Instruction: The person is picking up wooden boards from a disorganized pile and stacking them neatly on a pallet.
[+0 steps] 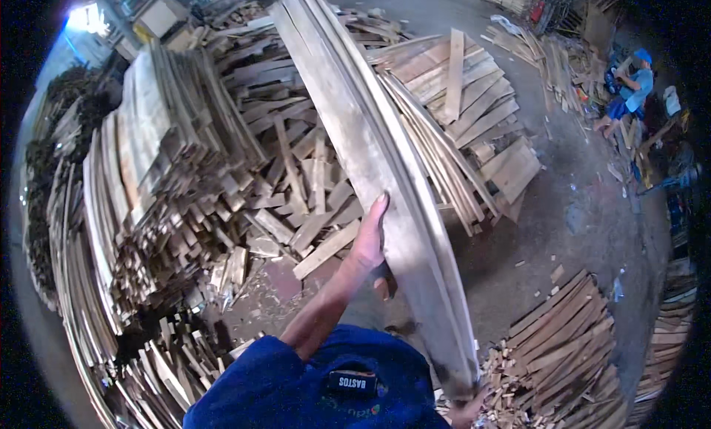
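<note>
- the left hand point(368, 240) grips the bundle of long, pale wooden planks point(370, 155) at its left edge, thumb lying along the top face; its other fingers are hidden behind the wood.
- the right hand point(465, 412) is at the planks' lower end, small and blurred; i cannot tell how far its fingers are open or closed.
- the planks slant across the middle, above the grey floor point(555, 229).
- left of them stands a tall stack of rough brown boards point(170, 133).
- at lower right lies a pile of thin brown slats point(570, 347).
- a person in a blue cap point(637, 88) is far right.
</note>
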Demonstrator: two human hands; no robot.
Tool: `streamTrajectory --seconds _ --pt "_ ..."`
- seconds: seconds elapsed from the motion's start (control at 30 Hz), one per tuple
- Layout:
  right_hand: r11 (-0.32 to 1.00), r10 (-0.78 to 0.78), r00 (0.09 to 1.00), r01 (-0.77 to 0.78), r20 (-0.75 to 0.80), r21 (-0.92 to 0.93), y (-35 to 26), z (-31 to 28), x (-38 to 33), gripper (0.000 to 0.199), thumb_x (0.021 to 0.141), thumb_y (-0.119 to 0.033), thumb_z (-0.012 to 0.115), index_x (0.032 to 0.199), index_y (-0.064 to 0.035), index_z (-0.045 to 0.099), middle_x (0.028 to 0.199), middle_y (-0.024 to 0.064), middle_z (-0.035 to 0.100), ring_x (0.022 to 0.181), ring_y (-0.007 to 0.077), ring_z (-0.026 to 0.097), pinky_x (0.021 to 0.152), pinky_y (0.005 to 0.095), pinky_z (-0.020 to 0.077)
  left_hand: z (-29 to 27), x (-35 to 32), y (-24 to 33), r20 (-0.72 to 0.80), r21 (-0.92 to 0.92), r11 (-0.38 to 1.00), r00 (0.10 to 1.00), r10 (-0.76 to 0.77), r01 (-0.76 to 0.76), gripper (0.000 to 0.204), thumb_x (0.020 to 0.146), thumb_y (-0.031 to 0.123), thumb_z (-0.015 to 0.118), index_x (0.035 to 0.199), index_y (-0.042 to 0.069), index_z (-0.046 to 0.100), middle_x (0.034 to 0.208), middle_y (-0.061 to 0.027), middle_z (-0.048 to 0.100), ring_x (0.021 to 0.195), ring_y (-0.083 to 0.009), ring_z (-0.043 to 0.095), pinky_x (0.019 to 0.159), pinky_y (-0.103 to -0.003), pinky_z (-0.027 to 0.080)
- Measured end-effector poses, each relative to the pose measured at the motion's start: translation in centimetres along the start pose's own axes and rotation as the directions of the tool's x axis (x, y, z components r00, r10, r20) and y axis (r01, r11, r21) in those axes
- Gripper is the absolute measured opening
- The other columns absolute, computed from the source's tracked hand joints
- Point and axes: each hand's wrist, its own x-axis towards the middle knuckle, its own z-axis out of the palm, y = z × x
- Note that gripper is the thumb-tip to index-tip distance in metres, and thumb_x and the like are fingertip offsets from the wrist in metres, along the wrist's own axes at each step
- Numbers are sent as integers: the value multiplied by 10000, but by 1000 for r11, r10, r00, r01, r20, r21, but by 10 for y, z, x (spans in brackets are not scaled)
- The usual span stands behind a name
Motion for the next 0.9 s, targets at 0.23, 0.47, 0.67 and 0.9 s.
streamTrajectory --seconds 0.23,0.47,0.67,0.9 --pt "154 473 614 -763 632 627 97 16 90 815 787 -653 602 1429 -206 376 1389 165 456 1145 328 540 940 658 401 5 -184 -3 197 652 570 838 509 -500 396 999 335 427 1187 -2 515 1138 -100 575 1090 -213 526 946 -363 403" --pt "366 252 679 -726 689 582 -6 45 39 716 815 -561 591 1334 -88 452 1312 184 496 1149 356 524 951 550 432 -20 -317 77 -125 169 786 778 615 -594 1058 727 825 471 1466 101 246 1410 -102 417 1266 -310 424 1055 -470 374" --pt "558 143 684 -652 715 512 -58 46 -9 677 872 -580 488 1312 -66 475 1295 161 497 1168 343 495 942 513 454 -116 -405 122 -304 -29 739 710 635 -673 928 762 715 570 1404 77 366 1318 -152 510 1200 -325 503 1019 -503 412" --pt "723 172 692 -572 702 387 -136 86 -104 653 865 -577 521 1301 -91 496 1208 141 543 1084 305 548 929 460 471 -271 -511 144 -533 -121 710 649 543 -693 834 797 687 547 1370 93 425 1296 -119 534 1196 -306 503 1056 -469 372"
